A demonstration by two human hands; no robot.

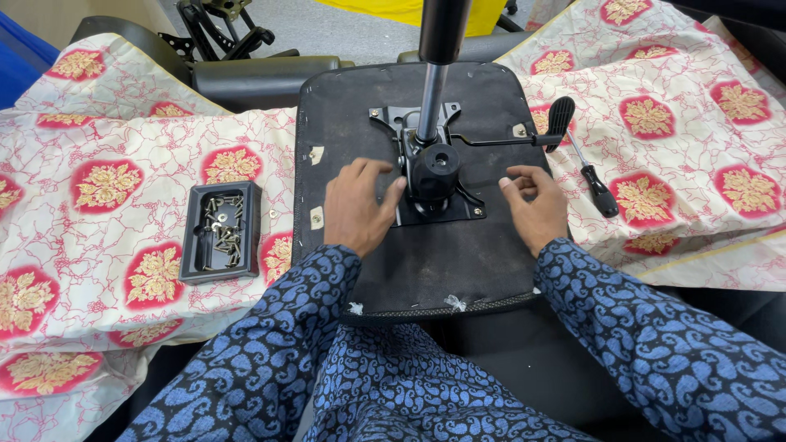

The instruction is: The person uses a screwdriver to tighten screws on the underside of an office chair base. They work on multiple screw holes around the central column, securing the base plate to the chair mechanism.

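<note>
**Caller:** Paisley blue sleeves (327, 344) filled the bottom of the shot, both arms reaching forward from the person's lap. What did the hands have?

**Analyst:** They worked the upturned office chair seat (409, 262), black underside facing up, its near edge just over the lap. The left hand (358, 206) lay flat on the seat, fingers loosely spread, thumb pressed against the left edge of the black tilt mechanism (431, 168). It gripped nothing.

**Caller:** And the right?

**Analyst:** The right hand (534, 203) rested on the seat just right of the mechanism's plate, fingers curled in, narrow. Whether anything small sat between those fingertips, I couldn't tell.

**Caller:** Where was that mechanism exactly?

**Analyst:** Dead centre of the seat base, between the two hands, with a gas lift column (434, 74) rising from it toward the camera. A thin lever rod ran right from it to a ribbed black paddle handle (560, 119) past the seat's edge.

**Caller:** Off to the sides?

**Analyst:** Left, a black rectangular tray (192, 245) of loose screws (223, 229) sat on cream cloth printed with red and gold flowers (98, 221), near the seat but apart. Right, a black-handled screwdriver (596, 184) lay on the same cloth, just beyond the right hand. Farther back, black chair parts (262, 78) and a metal frame (217, 29) stood on the floor.
</note>
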